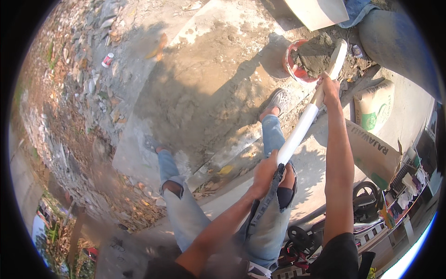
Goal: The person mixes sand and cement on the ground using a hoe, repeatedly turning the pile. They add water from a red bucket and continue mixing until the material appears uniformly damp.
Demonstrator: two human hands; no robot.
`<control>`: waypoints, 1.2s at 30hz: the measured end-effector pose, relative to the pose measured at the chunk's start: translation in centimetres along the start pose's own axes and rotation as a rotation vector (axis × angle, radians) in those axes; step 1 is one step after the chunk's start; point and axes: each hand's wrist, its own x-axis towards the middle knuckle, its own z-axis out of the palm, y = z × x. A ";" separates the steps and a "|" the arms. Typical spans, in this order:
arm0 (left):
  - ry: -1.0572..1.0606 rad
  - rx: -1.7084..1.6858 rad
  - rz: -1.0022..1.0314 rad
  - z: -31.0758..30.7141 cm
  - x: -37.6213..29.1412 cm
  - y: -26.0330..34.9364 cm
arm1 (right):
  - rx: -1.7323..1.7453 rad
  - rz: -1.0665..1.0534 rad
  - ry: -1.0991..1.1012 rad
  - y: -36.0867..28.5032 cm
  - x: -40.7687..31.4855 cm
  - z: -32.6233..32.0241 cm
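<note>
Both of my hands grip the long wooden handle (337, 61) of a tool, which has a white sleeve (298, 136) over its near part. My left hand (264, 176) closes around the sleeve's near end, beside my knee. Farther up, my right hand (328, 89) holds the bare wood. The handle's far end reaches past a red bucket (288, 62). Wet grey mortar (313, 54) is heaped at the bucket's mouth, right beside the handle. Whatever head the tool has is hidden, so its kind is unclear. Spread wet mortar (195, 94) covers the ground before me.
My shod right foot (277, 99) stands near the bucket, my left foot (151, 143) at the mortar's edge. Paper cement sacks (374, 104) and a large rounded object (397, 48) lie right. Rubble (94, 76) with a discarded cup (107, 60) spreads left. Wheels (366, 198) show lower right.
</note>
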 end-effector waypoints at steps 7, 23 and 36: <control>-0.039 0.009 -0.145 2.3 0.4 -6.2 | -0.029 0.021 0.086 2.2 -4.2 3.0; -0.024 -0.091 -0.329 -5.5 -20.7 -21.4 | 0.093 -0.060 -0.074 7.0 -31.1 15.6; 0.386 -0.506 -0.388 -20.1 -10.8 -26.5 | -0.355 -0.340 -0.472 2.2 -31.0 51.6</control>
